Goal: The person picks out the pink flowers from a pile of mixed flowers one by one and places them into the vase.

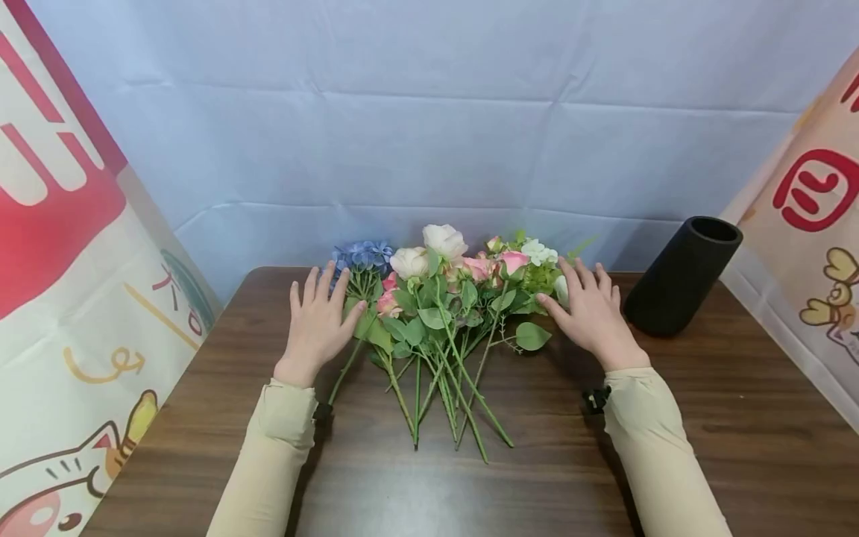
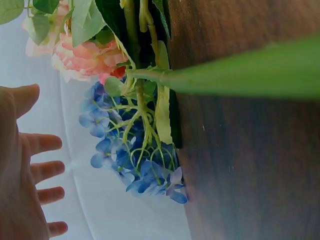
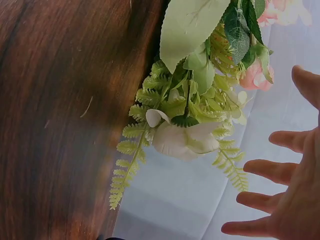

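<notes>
A loose bunch of flowers lies on the wooden table (image 1: 751, 447), blooms toward the back and bare green stems (image 1: 463, 388) crossing toward the front. Among them are a blue hydrangea (image 1: 365, 256), white roses (image 1: 444, 242), a pink rose (image 1: 514, 261) and white blossoms with ferny greenery (image 3: 130, 165). My left hand (image 1: 314, 328) hovers with spread fingers at the left side, by the hydrangea. On the right side my right hand (image 1: 593, 313) is spread likewise, beside the greenery and a white bloom (image 3: 180, 140). Both wrist views show air between fingers and flowers; neither hand holds anything.
A tall black vase (image 1: 681, 276) stands at the back right of the table, just beyond the right hand. A pale blue cloth (image 1: 429, 134) hangs behind the table. Printed cloths with cartoon figures hang at the left (image 1: 60, 298) and right.
</notes>
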Demonstrator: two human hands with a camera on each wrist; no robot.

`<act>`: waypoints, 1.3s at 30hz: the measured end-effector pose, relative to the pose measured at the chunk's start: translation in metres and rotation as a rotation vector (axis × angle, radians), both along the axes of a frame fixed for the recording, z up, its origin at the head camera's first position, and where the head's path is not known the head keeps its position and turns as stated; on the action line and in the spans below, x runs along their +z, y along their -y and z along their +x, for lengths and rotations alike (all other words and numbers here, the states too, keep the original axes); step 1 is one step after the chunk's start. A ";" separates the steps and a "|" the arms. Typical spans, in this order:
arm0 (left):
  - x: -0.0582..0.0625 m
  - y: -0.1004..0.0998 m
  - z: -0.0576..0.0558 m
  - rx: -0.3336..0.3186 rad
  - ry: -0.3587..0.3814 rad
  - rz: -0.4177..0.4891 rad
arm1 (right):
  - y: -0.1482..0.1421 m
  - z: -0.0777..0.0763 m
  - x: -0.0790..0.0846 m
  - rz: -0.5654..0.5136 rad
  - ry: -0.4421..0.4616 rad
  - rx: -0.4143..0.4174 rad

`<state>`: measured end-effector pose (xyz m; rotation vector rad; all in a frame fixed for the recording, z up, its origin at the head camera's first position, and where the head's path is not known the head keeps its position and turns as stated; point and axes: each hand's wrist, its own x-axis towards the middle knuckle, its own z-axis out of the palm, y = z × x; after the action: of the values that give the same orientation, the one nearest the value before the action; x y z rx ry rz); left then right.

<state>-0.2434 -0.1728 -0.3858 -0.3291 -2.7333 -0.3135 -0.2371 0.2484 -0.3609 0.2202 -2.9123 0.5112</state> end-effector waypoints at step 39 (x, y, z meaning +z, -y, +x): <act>0.050 -0.165 0.006 -0.286 -0.346 0.241 | 0.005 0.014 0.010 0.011 -0.134 0.049</act>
<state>-0.2378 -0.0074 -0.3360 -0.6425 -2.2795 -0.5963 -0.2232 0.2429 -0.3511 0.3156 -2.7856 0.4691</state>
